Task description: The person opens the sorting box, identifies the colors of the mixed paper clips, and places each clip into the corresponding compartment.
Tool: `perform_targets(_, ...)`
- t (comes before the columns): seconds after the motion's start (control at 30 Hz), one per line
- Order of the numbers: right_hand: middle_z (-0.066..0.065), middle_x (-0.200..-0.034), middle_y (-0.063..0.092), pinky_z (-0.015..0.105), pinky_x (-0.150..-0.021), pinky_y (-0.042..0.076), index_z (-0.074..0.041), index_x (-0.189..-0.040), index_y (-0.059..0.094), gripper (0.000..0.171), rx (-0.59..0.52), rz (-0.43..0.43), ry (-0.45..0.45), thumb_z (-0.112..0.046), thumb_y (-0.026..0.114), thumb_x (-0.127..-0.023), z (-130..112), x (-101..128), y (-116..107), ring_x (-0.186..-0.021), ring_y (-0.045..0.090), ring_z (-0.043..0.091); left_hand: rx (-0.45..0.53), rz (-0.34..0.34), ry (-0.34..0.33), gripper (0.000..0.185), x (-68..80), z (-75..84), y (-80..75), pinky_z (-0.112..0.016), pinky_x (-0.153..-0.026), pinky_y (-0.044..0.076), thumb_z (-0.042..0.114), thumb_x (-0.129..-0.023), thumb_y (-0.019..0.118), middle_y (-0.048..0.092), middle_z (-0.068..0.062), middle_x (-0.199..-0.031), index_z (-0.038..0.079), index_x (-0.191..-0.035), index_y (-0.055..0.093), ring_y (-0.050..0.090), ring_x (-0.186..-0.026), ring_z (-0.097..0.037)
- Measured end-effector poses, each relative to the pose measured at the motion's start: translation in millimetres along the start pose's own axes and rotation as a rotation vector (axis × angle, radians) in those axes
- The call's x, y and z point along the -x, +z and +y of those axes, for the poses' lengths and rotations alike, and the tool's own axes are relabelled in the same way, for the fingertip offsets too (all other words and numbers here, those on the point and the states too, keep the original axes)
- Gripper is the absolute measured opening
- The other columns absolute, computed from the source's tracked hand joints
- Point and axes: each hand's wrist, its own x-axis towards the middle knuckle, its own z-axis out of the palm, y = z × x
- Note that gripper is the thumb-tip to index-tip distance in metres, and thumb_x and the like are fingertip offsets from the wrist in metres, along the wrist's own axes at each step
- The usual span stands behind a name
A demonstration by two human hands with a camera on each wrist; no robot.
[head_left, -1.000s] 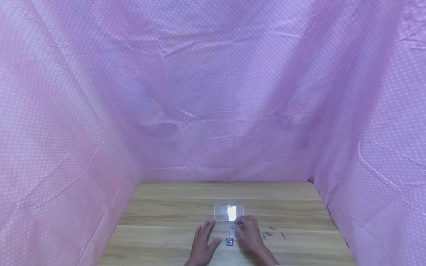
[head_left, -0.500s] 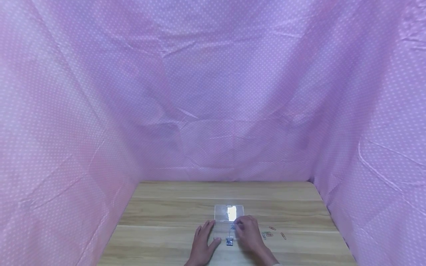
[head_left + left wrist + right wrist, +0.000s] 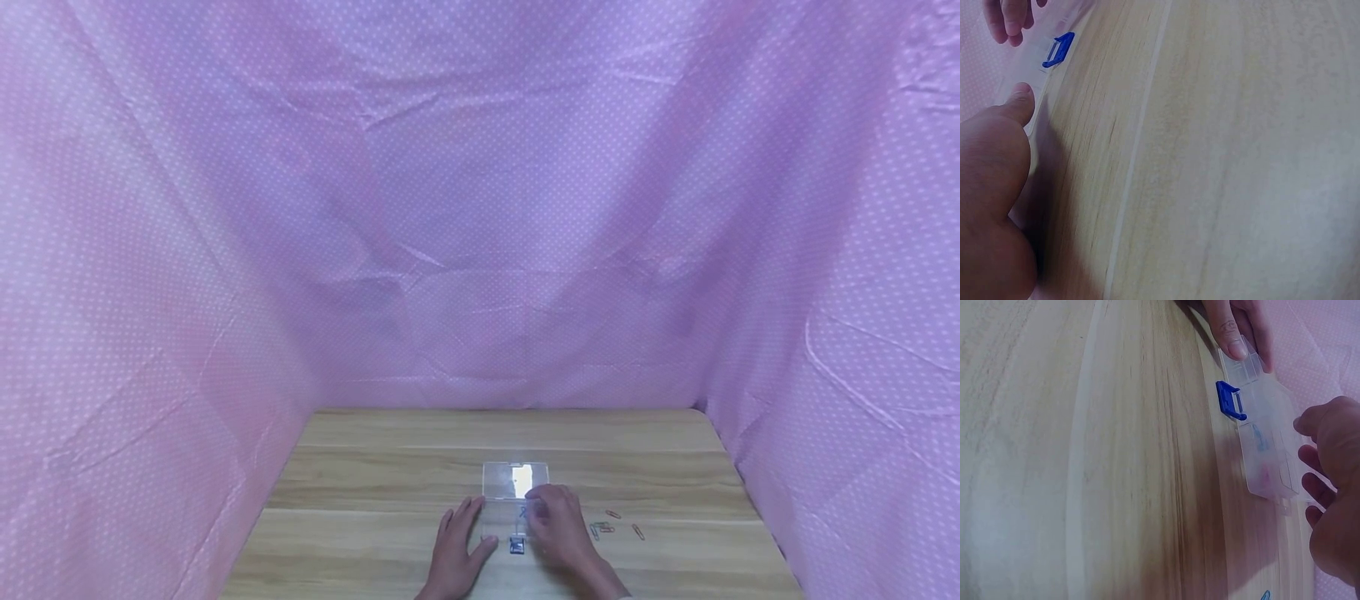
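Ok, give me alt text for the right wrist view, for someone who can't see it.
A clear plastic compartment box with a blue latch lies open on a wooden table, and the left hand presses its far end with the thumb. The right hand hovers with curled fingers by the near end, where small items lie in the compartments.

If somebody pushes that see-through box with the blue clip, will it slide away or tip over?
The clear box would probably slide, not tip: it lies low and flat on the smooth wooden table. It looks like thin, hard plastic, so likely light and stiff. The left hand rests against its end, with the thumb on the rim, which should stop it skating off.
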Motion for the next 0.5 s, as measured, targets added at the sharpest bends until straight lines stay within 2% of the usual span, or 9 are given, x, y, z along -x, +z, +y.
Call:
perform_targets(0.07, -0.006, -0.11, 0.083, 0.052, -0.106, 0.06, -0.016, -0.108, 0.083, 0.025, 0.002, 0.022, -0.035, -0.006, 0.092, -0.087, -0.5, 1.5, -0.1, -0.107, 0.071, 0.015, 0.007, -0.022, -0.014, 0.069, 0.0, 2.0, -2.1, -0.041, -0.148, 0.017, 0.05, -0.107, 0.074, 0.064, -0.017, -0.165, 0.019, -0.166, 0.055, 0.053, -0.155, -0.052)
perform_targets(0.17, -0.004, -0.112, 0.083, 0.053, -0.105, 0.06, -0.015, -0.109, 0.082, 0.028, 0.009, 0.048, -0.08, -0.01, 0.095, -0.084, -1.0, 3.3, -0.1, -0.108, 0.072, 0.019, 0.046, -0.062, -0.073, 0.071, -1.4, 4.1, -4.5, -0.073, -0.138, 0.027, 0.049, -0.106, 0.077, 0.06, -0.019, -0.168, 0.018, -0.166, 0.055, 0.048, -0.16, -0.053)
perform_targets(0.27, -0.001, -0.116, 0.083, 0.056, -0.107, 0.059, -0.013, -0.111, 0.081, 0.031, 0.008, 0.047, -0.09, -0.013, 0.096, -0.084, -1.2, 4.1, -0.8, -0.113, 0.073, 0.022, 0.073, -0.087, -0.124, 0.072, -2.5, 5.4, -5.5, -0.08, -0.137, 0.025, 0.048, -0.105, 0.078, 0.057, -0.019, -0.171, 0.019, -0.167, 0.054, 0.043, -0.163, -0.053)
perform_targets(0.43, 0.006, -0.126, 0.081, 0.06, -0.115, 0.057, -0.009, -0.121, 0.081, 0.037, -0.003, 0.007, -0.054, -0.016, 0.095, -0.087, -0.9, 4.4, -4.5, -0.123, 0.072, 0.027, 0.068, -0.088, -0.122, 0.073, -2.6, 7.5, -5.6, -0.082, -0.136, 0.024, 0.046, -0.105, 0.079, 0.055, -0.021, -0.172, 0.017, -0.167, 0.054, 0.043, -0.163, -0.055)
perform_targets(0.5, 0.008, -0.129, 0.081, 0.061, -0.117, 0.056, -0.008, -0.124, 0.08, 0.041, -0.005, -0.005, -0.048, -0.017, 0.095, -0.088, -0.1, 4.7, -6.6, -0.127, 0.071, 0.029, 0.076, -0.097, -0.13, 0.073, -3.0, 8.0, -5.7, -0.079, -0.14, 0.02, 0.046, -0.105, 0.079, 0.054, -0.019, -0.174, 0.017, -0.168, 0.053, 0.042, -0.165, -0.052)
